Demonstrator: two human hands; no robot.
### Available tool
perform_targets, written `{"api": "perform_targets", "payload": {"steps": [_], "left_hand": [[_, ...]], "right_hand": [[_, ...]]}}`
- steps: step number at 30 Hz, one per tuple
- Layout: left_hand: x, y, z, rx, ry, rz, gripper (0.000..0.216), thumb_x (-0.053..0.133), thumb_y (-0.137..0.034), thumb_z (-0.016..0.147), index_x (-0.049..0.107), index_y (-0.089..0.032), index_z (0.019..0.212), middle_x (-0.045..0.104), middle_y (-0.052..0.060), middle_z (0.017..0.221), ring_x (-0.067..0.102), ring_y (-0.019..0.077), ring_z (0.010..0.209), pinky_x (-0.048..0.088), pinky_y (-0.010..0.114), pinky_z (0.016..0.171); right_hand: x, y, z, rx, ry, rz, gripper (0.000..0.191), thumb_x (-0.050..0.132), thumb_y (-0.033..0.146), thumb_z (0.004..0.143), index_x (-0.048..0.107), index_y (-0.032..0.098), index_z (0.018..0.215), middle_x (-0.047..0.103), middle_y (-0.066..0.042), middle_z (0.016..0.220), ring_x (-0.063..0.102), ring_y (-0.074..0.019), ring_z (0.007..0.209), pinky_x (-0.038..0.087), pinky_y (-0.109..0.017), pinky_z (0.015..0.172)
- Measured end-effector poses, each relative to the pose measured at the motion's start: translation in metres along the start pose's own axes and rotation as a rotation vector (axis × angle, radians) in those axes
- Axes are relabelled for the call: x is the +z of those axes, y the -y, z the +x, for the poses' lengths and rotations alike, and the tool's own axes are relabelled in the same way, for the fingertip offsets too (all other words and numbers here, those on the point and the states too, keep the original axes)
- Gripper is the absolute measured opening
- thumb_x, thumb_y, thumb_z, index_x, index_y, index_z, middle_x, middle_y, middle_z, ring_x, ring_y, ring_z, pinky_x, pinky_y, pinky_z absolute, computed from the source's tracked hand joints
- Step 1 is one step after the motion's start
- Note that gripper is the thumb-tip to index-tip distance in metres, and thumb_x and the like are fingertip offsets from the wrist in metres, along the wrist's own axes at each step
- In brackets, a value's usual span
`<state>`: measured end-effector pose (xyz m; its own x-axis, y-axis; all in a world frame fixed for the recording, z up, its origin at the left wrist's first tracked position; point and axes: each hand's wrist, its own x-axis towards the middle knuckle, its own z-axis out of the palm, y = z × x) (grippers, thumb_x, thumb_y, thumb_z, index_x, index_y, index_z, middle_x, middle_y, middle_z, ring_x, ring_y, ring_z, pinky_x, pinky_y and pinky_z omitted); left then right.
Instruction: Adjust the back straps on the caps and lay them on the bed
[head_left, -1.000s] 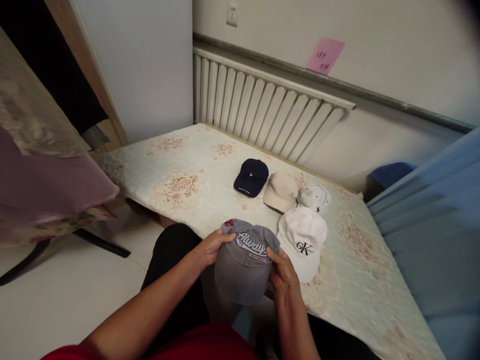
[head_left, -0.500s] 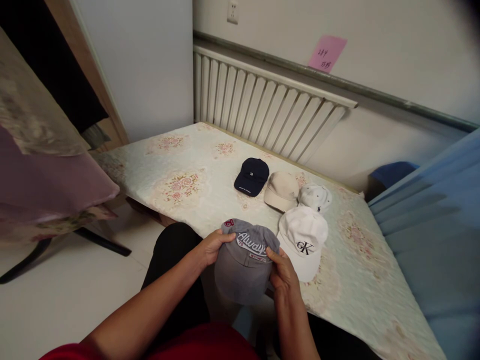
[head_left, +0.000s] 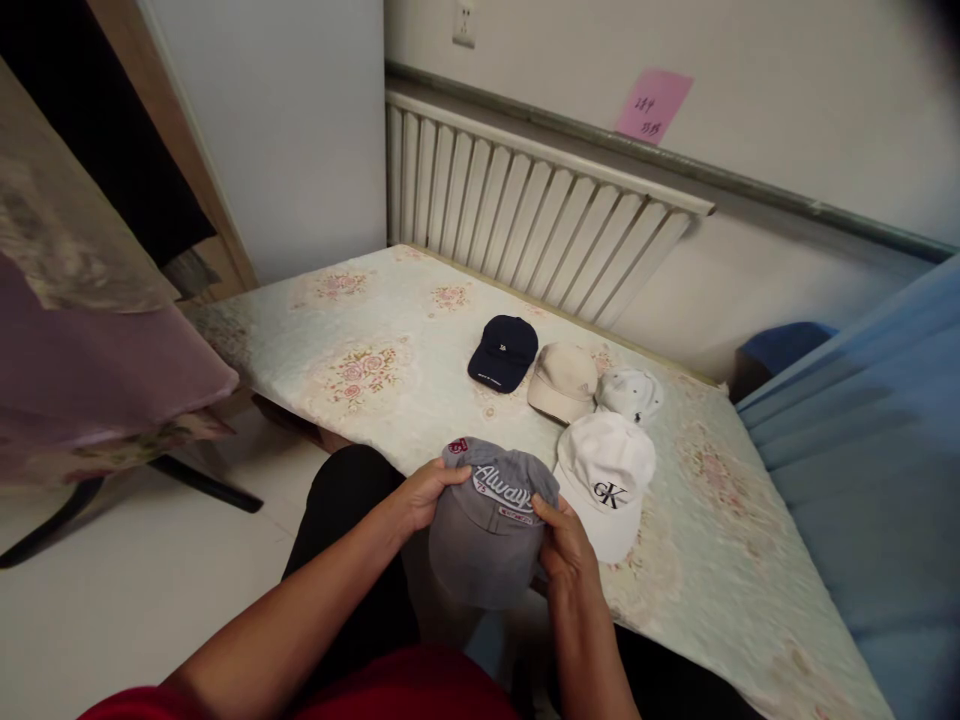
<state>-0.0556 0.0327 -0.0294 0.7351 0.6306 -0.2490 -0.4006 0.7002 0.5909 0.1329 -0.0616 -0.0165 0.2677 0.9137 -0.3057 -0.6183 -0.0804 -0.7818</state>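
A grey baseball cap with white "Always" lettering is held over my lap, its brim towards me. My left hand grips its left side, thumb on the front and fingers hidden beneath. On the right side my right hand pinches it the same way. Just beyond, a white cap with black "CK" letters lies on the bed, partly behind my right hand. Farther back rest a navy cap, a beige cap and a smaller white cap, close together.
The caps lie on a bed with a pale floral cover. A white radiator runs along the wall behind it. Blue curtain hangs at the right. Draped cloth over a black-legged chair stands at the left.
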Motion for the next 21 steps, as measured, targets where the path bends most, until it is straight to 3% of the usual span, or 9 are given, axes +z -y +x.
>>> {"api": "perform_targets", "payload": {"steps": [12, 21], "left_hand": [[0.0018, -0.0005, -0.0007, 0.009, 0.014, 0.009, 0.04, 0.077, -0.019, 0.063, 0.068, -0.01, 0.101, 0.072, 0.016, 0.087, 0.069, 0.0276, 0.077, 0.049, 0.043, 0.082], [0.0045, -0.0029, -0.0048, 0.018, 0.094, 0.023, 0.045, 0.076, -0.023, 0.065, 0.066, -0.01, 0.107, 0.072, 0.017, 0.093, 0.068, 0.0274, 0.082, 0.047, 0.043, 0.086]], "right_hand": [[0.002, 0.0017, -0.0018, 0.0, 0.002, -0.009, 0.039, 0.079, 0.018, 0.057, 0.069, 0.021, 0.094, 0.075, -0.003, 0.089, 0.069, -0.0262, 0.086, 0.051, -0.043, 0.085], [0.003, 0.0054, -0.0044, -0.061, 0.044, -0.016, 0.044, 0.079, 0.019, 0.059, 0.068, 0.021, 0.101, 0.074, -0.004, 0.094, 0.067, -0.0269, 0.092, 0.049, -0.044, 0.088]]}}
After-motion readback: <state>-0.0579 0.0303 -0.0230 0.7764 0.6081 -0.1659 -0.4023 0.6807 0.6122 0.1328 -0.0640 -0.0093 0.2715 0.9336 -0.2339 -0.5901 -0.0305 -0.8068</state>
